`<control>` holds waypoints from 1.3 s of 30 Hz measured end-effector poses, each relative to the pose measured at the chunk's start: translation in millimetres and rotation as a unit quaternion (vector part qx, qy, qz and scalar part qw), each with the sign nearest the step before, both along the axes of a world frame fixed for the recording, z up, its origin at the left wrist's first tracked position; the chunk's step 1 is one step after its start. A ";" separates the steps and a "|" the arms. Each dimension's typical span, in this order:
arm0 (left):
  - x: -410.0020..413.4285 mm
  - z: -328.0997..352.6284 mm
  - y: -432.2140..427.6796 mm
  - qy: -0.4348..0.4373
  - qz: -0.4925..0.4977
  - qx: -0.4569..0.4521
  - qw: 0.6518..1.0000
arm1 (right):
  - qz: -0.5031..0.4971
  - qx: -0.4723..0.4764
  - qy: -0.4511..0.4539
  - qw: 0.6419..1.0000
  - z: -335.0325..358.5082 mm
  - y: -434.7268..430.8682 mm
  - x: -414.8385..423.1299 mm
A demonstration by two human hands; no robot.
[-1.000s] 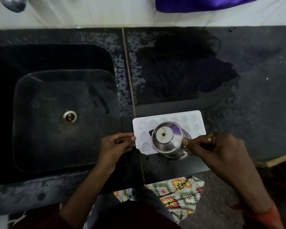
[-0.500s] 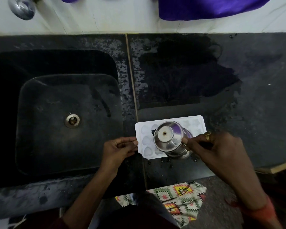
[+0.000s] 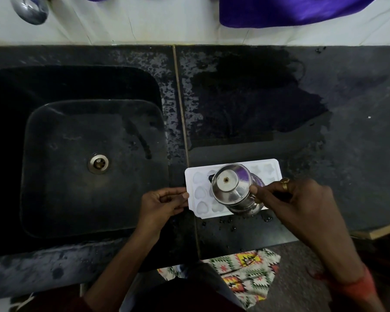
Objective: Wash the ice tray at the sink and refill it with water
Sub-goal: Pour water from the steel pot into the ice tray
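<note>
The white ice tray (image 3: 190, 176) lies flat on the black bench (image 3: 347, 158) just right of the sink (image 3: 54, 176), level with the sink's near half; its long axis runs away from the sink toward the right, with the far end angled slightly toward the wall, and its cavities face up. The left hand (image 3: 162, 203) meets the short end nearest the sink, thumb and curled fingers (image 3: 185, 195) pinching that edge; the right hand (image 3: 302, 203), farther right of the sink, grips a steel vessel (image 3: 231, 188) tipped over the tray's middle, thumb pressed to its side, the other fingers curled under and mostly hidden. The vessel's base faces the camera and its mouth points down, so the mouth and anything leaving it cannot be seen. 3 heart-shaped cavities show in the column nearest the sink; whether they hold water is hard to tell; the middle cavities are covered by the vessel. The sink itself holds only its drain (image 3: 98, 163). Droplets (image 3: 230, 221) dot the bench right of the sink's near corner; a wet patch (image 3: 245, 97) spreads right of its far corner. A tap (image 3: 29, 7) beyond the sink is cut off by the frame.
</note>
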State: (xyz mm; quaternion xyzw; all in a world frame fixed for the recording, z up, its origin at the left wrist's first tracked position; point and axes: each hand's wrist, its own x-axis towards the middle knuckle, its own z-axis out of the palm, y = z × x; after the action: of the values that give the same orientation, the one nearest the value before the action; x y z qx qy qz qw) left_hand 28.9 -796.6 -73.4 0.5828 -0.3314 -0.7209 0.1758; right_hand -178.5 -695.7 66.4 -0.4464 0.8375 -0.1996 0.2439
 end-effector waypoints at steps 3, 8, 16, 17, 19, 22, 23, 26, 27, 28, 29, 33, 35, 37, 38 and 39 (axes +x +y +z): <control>0.2 0.4 -0.1 -0.002 0.000 0.001 1.000 | 0.000 0.001 0.000 1.000 0.7 -1.1 0.5; 0.6 1.3 -0.5 -0.001 0.004 0.003 1.000 | 0.001 -0.002 0.002 1.000 -0.4 -1.3 -0.1; 0.4 1.5 -1.3 -0.003 0.003 0.005 1.000 | 0.002 -0.007 0.009 1.000 -3.0 0.1 -2.3; 0.5 1.1 -1.4 -0.003 0.002 0.005 1.000 | 0.001 -0.008 0.010 1.000 -3.6 0.5 -2.7; 0.8 0.6 -1.2 -0.003 0.000 0.006 1.000 | 0.001 -0.012 0.010 1.000 -4.1 1.6 -3.3; 1.3 -0.1 -1.0 0.000 0.002 0.005 1.000 | 0.003 -0.014 0.013 1.000 -3.2 2.6 -2.7; 1.4 -0.4 -1.0 0.000 0.002 0.005 1.000 | 0.002 -0.014 0.013 1.000 -2.6 2.9 -2.5; 1.1 -0.8 -0.9 0.002 0.001 0.003 1.000 | 0.000 -0.011 0.014 1.000 -0.7 3.7 -1.2; 1.3 -0.9 -0.7 0.003 0.001 0.004 1.000 | 0.001 -0.011 0.015 1.000 -0.4 4.2 -1.0; 1.2 -1.2 -0.6 0.003 0.001 0.004 1.000 | 0.001 -0.012 0.016 1.000 -0.4 4.5 -0.9; 1.6 -1.6 -0.4 0.003 0.001 0.004 1.000 | 0.001 -0.013 0.016 1.000 -0.2 4.8 -0.6; 1.7 -2.2 -0.5 0.000 -0.001 0.004 1.000 | -0.002 -0.016 0.008 1.000 1.0 4.6 1.7; 1.2 -1.5 -0.6 0.000 -0.001 0.004 1.000 | -0.008 -0.020 0.003 1.000 1.9 3.5 3.3; 0.9 -1.2 -0.6 0.001 -0.001 0.004 1.000 | -0.008 -0.014 0.006 1.000 2.2 2.2 4.8; 0.7 -1.2 -0.7 0.001 -0.001 0.004 1.000 | -0.007 -0.009 0.008 1.000 2.2 1.5 5.6; 1.1 -1.4 -0.7 0.001 -0.001 0.003 1.000 | -0.005 -0.006 0.009 1.000 2.4 1.1 6.3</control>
State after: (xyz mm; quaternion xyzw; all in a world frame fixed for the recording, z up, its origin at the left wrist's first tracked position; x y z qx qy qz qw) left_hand 30.0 -797.3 -74.8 0.5822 -0.3295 -0.7226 0.1740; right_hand -172.2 -694.6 68.8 -0.4455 0.8406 -0.2020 0.2327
